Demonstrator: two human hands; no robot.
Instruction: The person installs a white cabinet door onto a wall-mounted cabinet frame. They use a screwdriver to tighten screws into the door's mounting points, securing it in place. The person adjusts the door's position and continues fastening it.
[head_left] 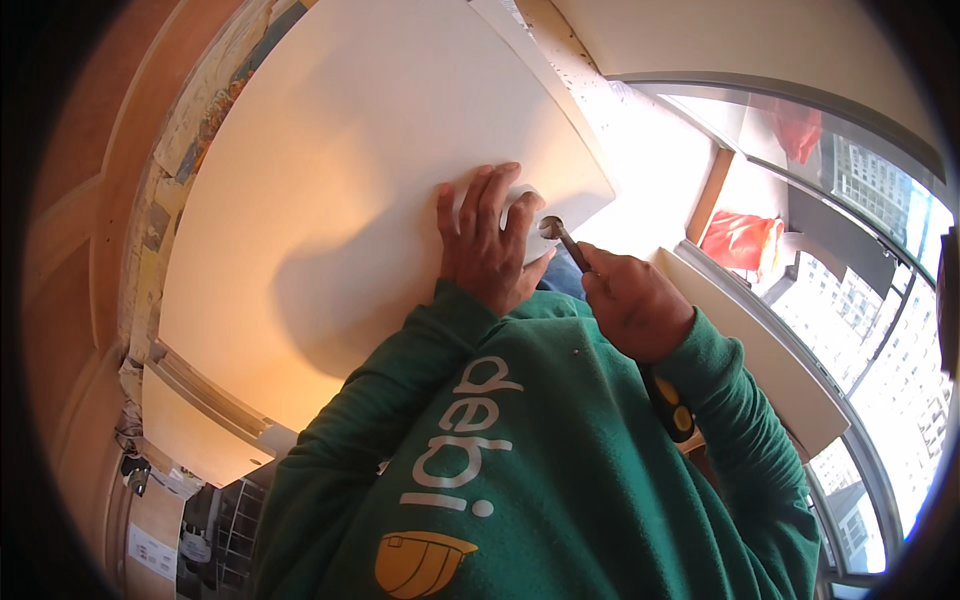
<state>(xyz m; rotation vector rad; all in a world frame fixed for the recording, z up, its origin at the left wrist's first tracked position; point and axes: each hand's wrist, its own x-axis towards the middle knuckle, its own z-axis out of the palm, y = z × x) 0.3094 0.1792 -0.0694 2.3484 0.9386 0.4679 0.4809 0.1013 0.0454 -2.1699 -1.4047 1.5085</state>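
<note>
My left hand (486,240) lies flat on a large white panel (330,160), fingers spread, near the panel's lower right corner. A small round metal fitting (549,227) sits in the panel just right of my fingers. My right hand (630,300) grips a screwdriver (574,250) whose tip meets that fitting; its black and yellow handle end (672,405) sticks out below my wrist. Both arms wear green sleeves.
A pale window sill or board (770,350) runs along the right, beside curved window glass with tall buildings outside. A red bag (738,240) lies on the ledge. A wooden frame (130,200) with rough plaster borders the panel on the left.
</note>
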